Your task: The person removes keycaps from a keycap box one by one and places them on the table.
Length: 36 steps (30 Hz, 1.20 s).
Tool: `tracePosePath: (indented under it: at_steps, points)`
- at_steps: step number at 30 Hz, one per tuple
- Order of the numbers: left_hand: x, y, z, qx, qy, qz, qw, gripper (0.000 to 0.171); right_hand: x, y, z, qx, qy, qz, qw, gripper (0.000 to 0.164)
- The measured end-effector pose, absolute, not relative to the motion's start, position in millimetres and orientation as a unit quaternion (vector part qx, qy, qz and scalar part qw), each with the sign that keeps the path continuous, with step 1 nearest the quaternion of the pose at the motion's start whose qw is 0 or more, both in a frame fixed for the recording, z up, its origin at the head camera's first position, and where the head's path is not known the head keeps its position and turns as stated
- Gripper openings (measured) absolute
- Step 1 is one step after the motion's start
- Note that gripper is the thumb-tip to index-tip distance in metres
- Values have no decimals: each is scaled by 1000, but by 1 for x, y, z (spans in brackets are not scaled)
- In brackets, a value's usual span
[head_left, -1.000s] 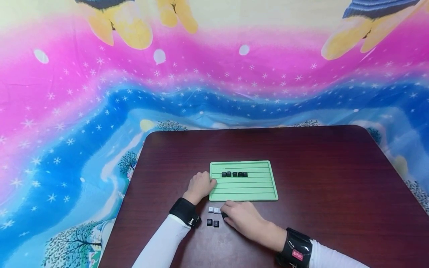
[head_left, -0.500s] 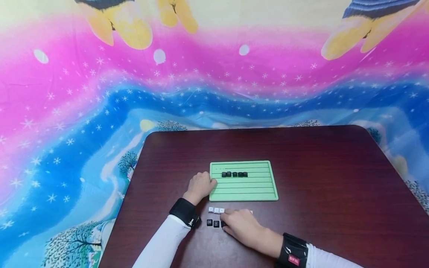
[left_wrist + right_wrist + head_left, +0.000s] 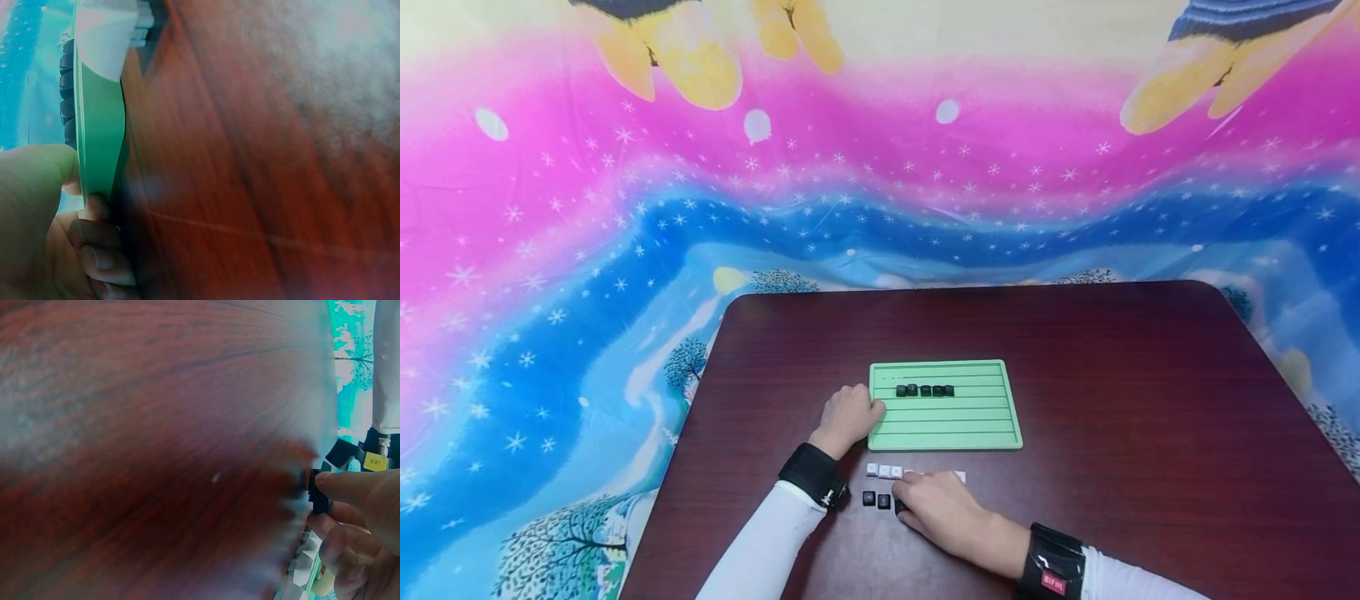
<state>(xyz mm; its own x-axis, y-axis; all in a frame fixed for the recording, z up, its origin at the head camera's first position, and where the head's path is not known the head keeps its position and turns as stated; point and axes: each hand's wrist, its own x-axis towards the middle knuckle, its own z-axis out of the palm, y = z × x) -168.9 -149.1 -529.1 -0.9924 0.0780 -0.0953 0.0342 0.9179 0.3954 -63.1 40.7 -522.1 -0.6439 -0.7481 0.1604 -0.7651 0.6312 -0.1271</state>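
My left hand (image 3: pixel 846 419) grips the left edge of a light green grooved board (image 3: pixel 947 425), thumb on top and fingers at its side and underneath, as the left wrist view shows. Several black keycaps (image 3: pixel 926 391) stand in a row on one of the board's upper grooves. Below the board, my right hand (image 3: pixel 942 510) pinches a black keycap (image 3: pixel 319 494) between thumb and fingers, low at the table. Two more black keycaps (image 3: pixel 876 500) lie just left of it. Behind them runs a row of white keycaps (image 3: pixel 884 472), partly hidden by the right hand.
Everything lies on a dark reddish-brown table (image 3: pixel 1112 375) with rounded far corners. A printed cloth (image 3: pixel 880 167) in pink and blue hangs behind and beside it. Black bands with cameras sit on both wrists.
My right hand has moved nearer with the black keycap, from the white row to the black row's right end, uncovering more white keycaps. My left hand has stayed on the board.
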Motion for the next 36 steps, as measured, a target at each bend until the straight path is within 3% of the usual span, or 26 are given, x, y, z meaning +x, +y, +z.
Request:
tracePosePath:
  at_steps: [16, 36]
  points:
    - [-168, -149, -529, 31, 977, 205, 57, 37, -60, 39, -525, 422, -903, 81, 33, 17]
    - [-170, -149, -531, 28, 977, 203, 60, 36, -63, 42, -509, 422, -897, 117, 69, 19]
